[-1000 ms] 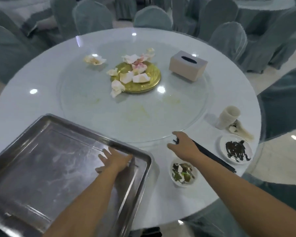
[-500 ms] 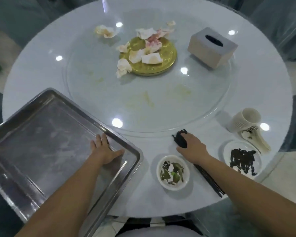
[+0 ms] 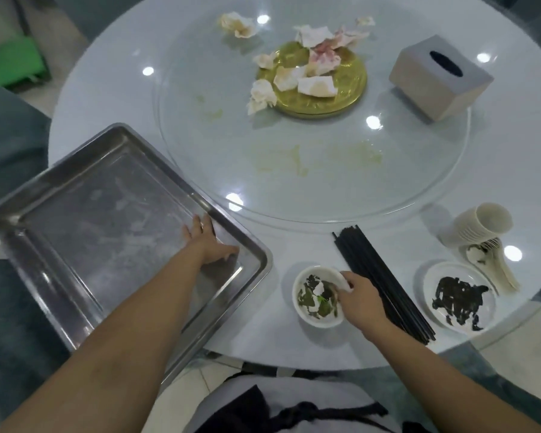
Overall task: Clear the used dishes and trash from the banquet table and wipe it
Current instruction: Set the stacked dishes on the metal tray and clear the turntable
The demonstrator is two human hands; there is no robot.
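Big round white banquet table takes up most of the view, with a clear glass lazy susan sitting in the middle of it, smeared with yellowish stains. At the near left edge there's a large rectangular stainless steel tray, partly hanging over the table's rim. The left hand lies flat inside the tray near its right wall, fingers straight and spread, not gripping anything.

On the turntable: a round gold plate with crumpled, stained white napkins piled on and around it, and a beige cube-shaped tissue box to its right.

Near edge, right of the tray, is a small white bowl with green food scraps. The right hand is at that bowl's right rim, fingers curled on it, thumb side reaching into the bowl, so it looks like it's pinching the rim. Just beside the hand lies a bundle of long black chopsticks, then a white plate with dark leftovers. Behind that plate, a stack of white ribbed cups tipped on its side and some white ceramic spoons.
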